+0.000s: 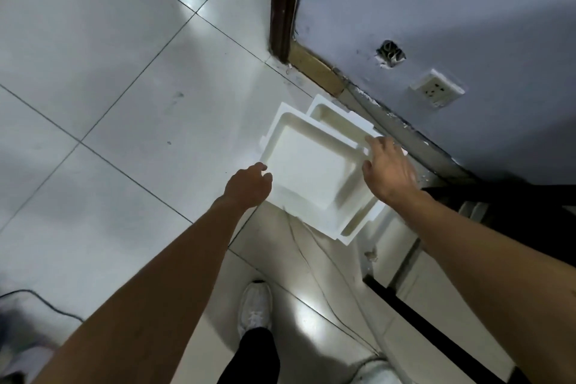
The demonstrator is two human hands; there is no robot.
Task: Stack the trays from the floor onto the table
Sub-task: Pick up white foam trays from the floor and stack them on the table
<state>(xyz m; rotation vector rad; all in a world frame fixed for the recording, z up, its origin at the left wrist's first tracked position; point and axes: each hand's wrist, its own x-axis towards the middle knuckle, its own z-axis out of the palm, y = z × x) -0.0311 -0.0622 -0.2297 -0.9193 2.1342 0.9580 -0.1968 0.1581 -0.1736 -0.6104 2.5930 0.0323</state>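
Observation:
Two white foam trays lie on the tiled floor by the wall, the top tray (308, 165) skewed over the lower tray (333, 117). My left hand (249, 185) is at the top tray's near-left corner, fingers loosely curled at its rim. My right hand (388, 170) reaches over the tray's right rim with fingers spread, touching or just above it. Whether either hand grips the rim is unclear.
A grey wall with a white socket (436, 89) and a hole rises on the right. A dark door frame (285, 3) stands at the top. A black frame edge (430, 326) runs at the lower right. My white shoe (255, 309) is below the trays.

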